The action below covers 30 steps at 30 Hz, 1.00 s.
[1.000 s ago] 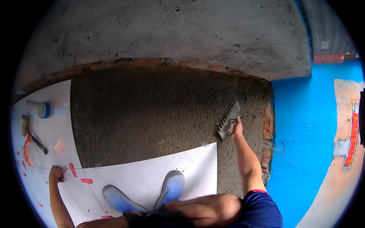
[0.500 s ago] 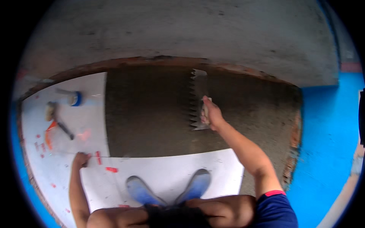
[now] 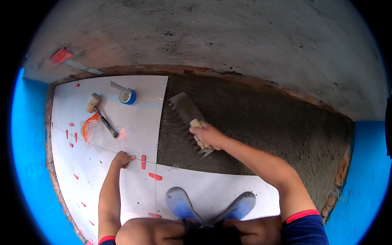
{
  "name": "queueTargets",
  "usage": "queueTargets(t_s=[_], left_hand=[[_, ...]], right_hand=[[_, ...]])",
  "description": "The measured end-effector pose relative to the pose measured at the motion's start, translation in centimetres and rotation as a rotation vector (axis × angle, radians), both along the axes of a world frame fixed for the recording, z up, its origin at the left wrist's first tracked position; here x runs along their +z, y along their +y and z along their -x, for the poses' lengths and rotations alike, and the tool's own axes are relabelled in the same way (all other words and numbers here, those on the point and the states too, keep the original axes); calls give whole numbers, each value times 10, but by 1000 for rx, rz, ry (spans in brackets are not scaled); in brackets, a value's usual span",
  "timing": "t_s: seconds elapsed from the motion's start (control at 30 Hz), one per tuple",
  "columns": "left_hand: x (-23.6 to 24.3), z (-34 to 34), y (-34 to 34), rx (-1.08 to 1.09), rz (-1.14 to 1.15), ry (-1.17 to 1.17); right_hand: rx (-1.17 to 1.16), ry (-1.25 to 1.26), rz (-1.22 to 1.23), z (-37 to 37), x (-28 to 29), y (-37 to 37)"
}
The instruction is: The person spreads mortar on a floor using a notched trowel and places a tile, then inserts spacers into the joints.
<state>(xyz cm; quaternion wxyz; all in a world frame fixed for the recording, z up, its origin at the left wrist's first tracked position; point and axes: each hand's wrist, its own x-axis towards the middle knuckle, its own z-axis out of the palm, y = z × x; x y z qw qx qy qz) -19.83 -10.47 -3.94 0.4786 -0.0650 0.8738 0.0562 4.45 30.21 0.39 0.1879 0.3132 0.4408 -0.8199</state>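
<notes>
My right hand (image 3: pixel 207 136) is closed round the pale handle of a notched trowel (image 3: pixel 186 107). The trowel's toothed metal blade lies tilted on the dark grey mortar bed (image 3: pixel 261 126), with teeth along its left and lower edges. On the large white tiles (image 3: pixel 134 188), my left hand (image 3: pixel 123 159) leans as a fist with the thumb pointing right, beside a tile joint. Just right of that thumb, a red levelling wedge (image 3: pixel 143 161) sits across the joint, and another wedge (image 3: pixel 155 176) lies a little nearer to me.
A mallet (image 3: pixel 93 103) with a dark handle, a blue-and-white roll of tape (image 3: pixel 127 96) and an orange-and-clear plastic bag (image 3: pixel 90 128) lie on the left tiles. My blue shoes (image 3: pixel 183 204) stand on the near tile. A grey wall (image 3: pixel 212 36) bounds the far side; blue walls (image 3: pixel 363 175) flank both sides.
The view has swung left. My right hand has drawn the trowel left across the mortar toward the tile edge, and its blade has turned to a slant. My left hand stays on the tile.
</notes>
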Motion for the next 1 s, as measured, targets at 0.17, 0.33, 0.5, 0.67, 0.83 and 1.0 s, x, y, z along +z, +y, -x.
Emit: queueTargets(t_s=[0.17,0.33,0.5,0.67,0.83,1.0], left_hand=[[3,-5,10,-25,20,-7],[9,-4,9,33,-14,-5],[6,-1,8,117,-64,-45],[1,2,2,74,-88,-37],[-7,12,-19,52,-76,20],[-11,7,-12,43,-53,4]], right_hand=[[160,-32,-527,4,9,-31],[-60,-34,-1100,-12,-29,-17],[-254,-238,-1010,-58,-43,41],[-448,-268,-758,-125,-14,93],[-581,-305,-724,-191,0,142],[-620,-459,-887,-296,-18,208]])
